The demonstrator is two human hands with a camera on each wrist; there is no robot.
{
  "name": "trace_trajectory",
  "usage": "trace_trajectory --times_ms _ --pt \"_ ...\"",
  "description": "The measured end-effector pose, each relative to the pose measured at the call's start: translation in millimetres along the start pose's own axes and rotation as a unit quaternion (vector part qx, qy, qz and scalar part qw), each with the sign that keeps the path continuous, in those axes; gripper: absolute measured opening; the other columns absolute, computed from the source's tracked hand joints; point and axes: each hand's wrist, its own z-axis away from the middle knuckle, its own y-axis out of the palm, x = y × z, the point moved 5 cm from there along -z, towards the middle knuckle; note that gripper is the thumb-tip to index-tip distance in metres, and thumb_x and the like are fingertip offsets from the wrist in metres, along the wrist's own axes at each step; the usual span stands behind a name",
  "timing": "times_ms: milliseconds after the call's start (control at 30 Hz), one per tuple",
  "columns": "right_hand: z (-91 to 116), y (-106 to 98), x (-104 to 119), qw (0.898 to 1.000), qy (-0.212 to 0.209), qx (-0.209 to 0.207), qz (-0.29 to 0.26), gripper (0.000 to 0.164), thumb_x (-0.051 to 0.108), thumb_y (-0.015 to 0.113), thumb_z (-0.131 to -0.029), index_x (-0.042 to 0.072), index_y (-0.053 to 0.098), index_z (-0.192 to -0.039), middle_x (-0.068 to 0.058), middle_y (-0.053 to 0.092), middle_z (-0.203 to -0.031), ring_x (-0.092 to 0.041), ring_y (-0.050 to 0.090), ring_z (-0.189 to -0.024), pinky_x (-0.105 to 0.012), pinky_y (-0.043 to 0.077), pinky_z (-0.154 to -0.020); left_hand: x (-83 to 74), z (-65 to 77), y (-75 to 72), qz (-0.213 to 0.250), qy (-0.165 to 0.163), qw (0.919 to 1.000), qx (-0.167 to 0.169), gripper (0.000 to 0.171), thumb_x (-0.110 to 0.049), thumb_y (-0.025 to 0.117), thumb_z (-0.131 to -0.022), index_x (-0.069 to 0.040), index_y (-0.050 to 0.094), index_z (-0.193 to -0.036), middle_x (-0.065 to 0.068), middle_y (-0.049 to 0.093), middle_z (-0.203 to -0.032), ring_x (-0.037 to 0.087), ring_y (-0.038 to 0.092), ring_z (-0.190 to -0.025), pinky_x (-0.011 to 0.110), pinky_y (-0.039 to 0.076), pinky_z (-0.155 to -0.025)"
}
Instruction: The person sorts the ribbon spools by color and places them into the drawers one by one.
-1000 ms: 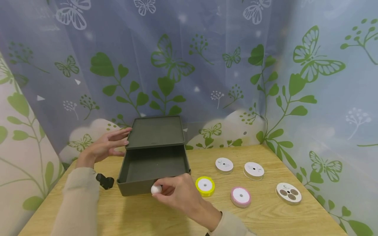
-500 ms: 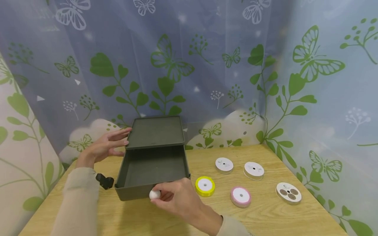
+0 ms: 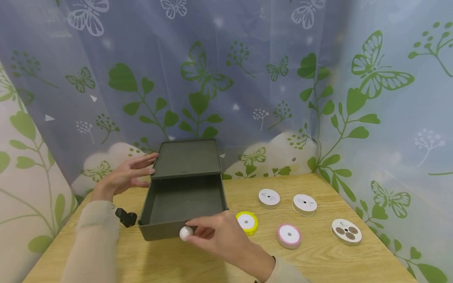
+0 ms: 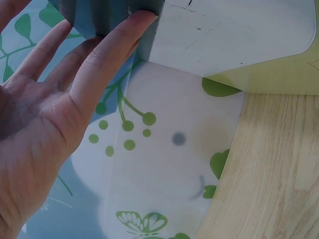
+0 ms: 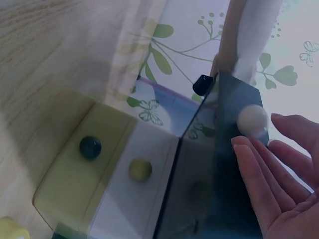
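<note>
Head view: right hand (image 3: 223, 237), loose, sits by the white knob (image 3: 185, 233); left hand (image 3: 124, 174), unclenched, touches the dark box (image 3: 187, 159) towards the left edge of the table (image 3: 318, 263).

Table (image 3: 255, 263): pale wood grain. Far edge backed by a blue-grey back sheet (image 3: 240, 114), printed with green leaves and butterflies. Whitish left sheet (image 3: 26, 184) borders left edge; light-blue right sheet (image 3: 396, 118), right edge.

Left sleeve (image 3: 96, 239) and right sleeve (image 3: 286, 271) are long, plain beige. Thin dark band (image 3: 274, 260) shows at right cuff; black angular device (image 3: 126, 217) shows beside left.
</note>
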Motion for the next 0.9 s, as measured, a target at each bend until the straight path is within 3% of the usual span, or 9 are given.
trace_trajectory --times_ms 167,433,667,900 --pt "1 -22 1 1.0 -0.002 -0.004 -0.008 0.018 0.01 0.082 -0.088 0.004 0.081 -0.104 -0.007 0.079 -0.078 -0.004 0.073 -0.065 -0.011 0.058 -0.063 -0.6 0.2 -0.1 0.001 0.002 1.0 0.001 0.072 -0.015 0.057 -0.106 -0.013 0.018 -0.167 0.012 0.004 -0.176 0.044 0.004 -0.16 0.046 0.058 -0.101" --pt "0 -74 -10 0.994 0.079 -0.034 -0.061 0.022 0.011 0.083 -0.087 0.006 0.081 -0.108 -0.007 0.08 -0.083 -0.004 0.071 -0.065 -0.027 0.062 -0.061 -1.4 0.5 0.1 0.005 0.003 1.0 0.002 0.072 -0.014 0.057 -0.106 -0.012 0.018 -0.167 0.012 0.003 -0.176 0.043 0.003 -0.16 0.038 0.06 -0.097" --pt "0 -112 -49 0.986 0.149 -0.062 -0.03 0.026 0.015 0.084 -0.086 0.012 0.08 -0.112 -0.006 0.081 -0.094 -0.013 0.075 -0.076 -0.029 0.064 -0.07 -1.6 1.5 0.6 0.006 0.001 1.0 0.0 0.072 -0.014 0.057 -0.106 -0.012 0.018 -0.167 0.012 0.003 -0.176 0.043 0.004 -0.16 0.038 0.06 -0.097" --pt "7 -118 -100 0.968 0.251 -0.013 -0.025 0.031 0.022 0.086 -0.085 0.013 0.08 -0.114 -0.011 0.079 -0.111 -0.024 0.078 -0.094 -0.031 0.063 -0.077 -0.9 2.2 0.5 0.003 0.0 1.0 0.001 0.073 -0.015 0.057 -0.106 -0.012 0.018 -0.167 0.011 0.003 -0.176 0.043 0.003 -0.16 0.04 0.06 -0.099"
